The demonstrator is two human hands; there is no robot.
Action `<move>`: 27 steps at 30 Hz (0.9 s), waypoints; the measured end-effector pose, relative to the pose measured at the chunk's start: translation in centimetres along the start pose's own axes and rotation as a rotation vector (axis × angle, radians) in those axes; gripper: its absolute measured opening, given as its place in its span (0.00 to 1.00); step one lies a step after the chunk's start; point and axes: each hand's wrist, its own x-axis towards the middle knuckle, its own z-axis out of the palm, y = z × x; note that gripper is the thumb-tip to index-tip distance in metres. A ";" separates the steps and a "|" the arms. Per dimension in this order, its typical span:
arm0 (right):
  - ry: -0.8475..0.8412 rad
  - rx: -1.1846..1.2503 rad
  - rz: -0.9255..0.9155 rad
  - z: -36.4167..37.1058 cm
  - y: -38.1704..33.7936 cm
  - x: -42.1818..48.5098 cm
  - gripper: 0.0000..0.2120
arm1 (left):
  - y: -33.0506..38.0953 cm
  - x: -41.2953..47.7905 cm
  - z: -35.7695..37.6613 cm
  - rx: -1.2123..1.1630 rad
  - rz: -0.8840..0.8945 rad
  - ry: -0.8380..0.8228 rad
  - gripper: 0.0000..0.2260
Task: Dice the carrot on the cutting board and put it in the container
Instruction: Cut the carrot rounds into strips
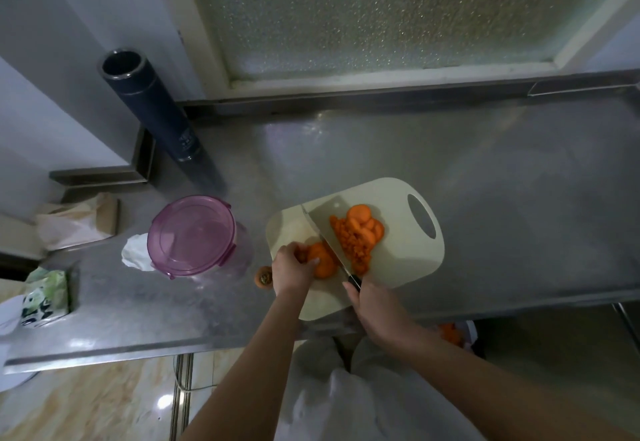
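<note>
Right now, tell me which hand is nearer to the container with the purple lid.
Left. The left hand holds the carrot at the left edge of the cutting board, just right of the container; the right hand grips the knife farther right.

We see a pale cutting board (pixel 398 260) lying flat and askew, its handle hole at the far right end. Near its left edge sits a stack of carrot slices (pixel 325 264). Right of that lies a heap of diced carrot (pixel 349 241), with round slices (pixel 367 222) overlapping on its far side. The knife (pixel 322 229) stands edge-down between stack and heap. The clear container (pixel 240 253), topped with a purple lid (pixel 192 234), stands just left of the board.
</note>
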 end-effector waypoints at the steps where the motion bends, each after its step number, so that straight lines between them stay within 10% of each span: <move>1: 0.000 0.000 0.005 0.2 -0.1 0.2 0.20 | 0.0 0.1 0.0 0.006 0.000 -0.002 0.13; 27: 0.052 0.205 -0.040 -2.9 0.0 -0.1 0.16 | 0.3 0.0 -0.4 0.054 -0.027 -0.039 0.14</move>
